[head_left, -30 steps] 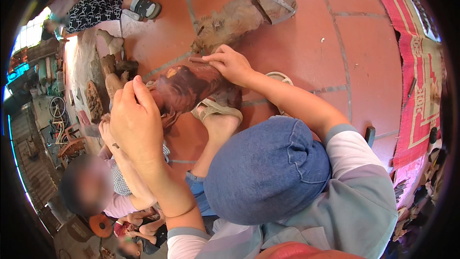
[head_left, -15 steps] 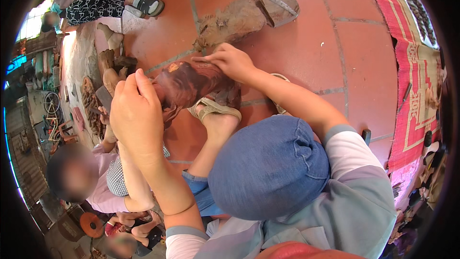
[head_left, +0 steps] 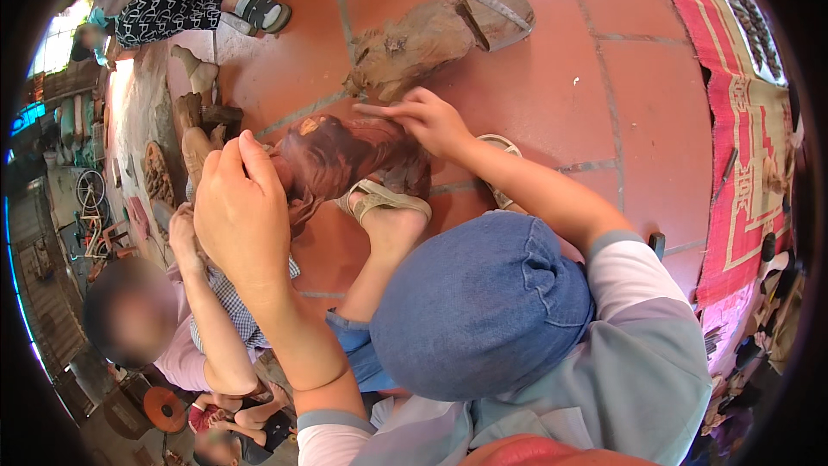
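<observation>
A dark reddish-brown carved piece of wood (head_left: 332,155) lies in front of me on a dark wooden block (head_left: 408,174), close to my sandalled foot. My right hand (head_left: 431,125) is closed on a thin, flat, stick-like tool (head_left: 373,110), held over the far edge of the carving. At the carving's left end is my left hand (head_left: 241,211), its fingers curled. The back of that hand hides what it grips, if anything. A rounded blue denim shape (head_left: 483,302) bulges between my forearms.
Farther off on the red tiles lies a rough brown wood piece (head_left: 410,43) beside a flat block with a pale strip (head_left: 500,13). A co-worker (head_left: 194,319) sits at the left near other carvings (head_left: 159,177). A red patterned mat (head_left: 733,164) lies at right.
My right hand has shifted slightly away from the carving's surface, showing more of the thin tool. My left hand has moved slightly left. The co-worker's hand at left has risen.
</observation>
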`<state>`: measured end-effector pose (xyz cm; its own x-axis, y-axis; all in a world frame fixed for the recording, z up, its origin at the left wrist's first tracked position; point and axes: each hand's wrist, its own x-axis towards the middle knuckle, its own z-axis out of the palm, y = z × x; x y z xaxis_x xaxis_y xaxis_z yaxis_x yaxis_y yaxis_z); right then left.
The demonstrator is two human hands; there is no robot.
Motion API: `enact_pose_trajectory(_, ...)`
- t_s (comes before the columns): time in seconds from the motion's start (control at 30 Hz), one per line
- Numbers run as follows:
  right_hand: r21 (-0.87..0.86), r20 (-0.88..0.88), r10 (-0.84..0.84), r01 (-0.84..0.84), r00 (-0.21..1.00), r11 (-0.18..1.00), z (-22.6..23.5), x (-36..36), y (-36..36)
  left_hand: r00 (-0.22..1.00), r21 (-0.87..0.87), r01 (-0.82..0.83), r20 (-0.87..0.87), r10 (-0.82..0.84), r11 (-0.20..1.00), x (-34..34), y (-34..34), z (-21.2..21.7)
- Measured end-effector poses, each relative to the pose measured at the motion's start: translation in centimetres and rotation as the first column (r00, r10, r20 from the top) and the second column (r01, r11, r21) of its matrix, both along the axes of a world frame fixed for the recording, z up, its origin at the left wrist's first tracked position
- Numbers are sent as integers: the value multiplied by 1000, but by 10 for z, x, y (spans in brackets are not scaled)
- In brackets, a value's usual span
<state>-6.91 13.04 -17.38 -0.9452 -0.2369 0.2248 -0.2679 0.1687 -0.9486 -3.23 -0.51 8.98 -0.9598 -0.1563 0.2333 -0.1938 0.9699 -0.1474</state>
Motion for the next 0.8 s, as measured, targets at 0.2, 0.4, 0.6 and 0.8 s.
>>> enact_pose_trajectory(0.2,-60,-11,9,-10,1000,998,-20,10,16,997,4,37,-61,-37,999,0,-6,-3)
enact_pose_trajectory(0.4,-9,245,-63,67,968,998,-27,49,83,995,22,-97,38,96,995,4,-8,0)
enact_pose_trajectory(0.6,252,60,55,-68,997,965,22,-28,-16,998,-24,-43,37,44,999,-5,7,1)
enact_pose_trajectory(0.8,47,45,66,-68,997,997,9,-7,9,998,27,-62,25,61,998,3,-3,1)
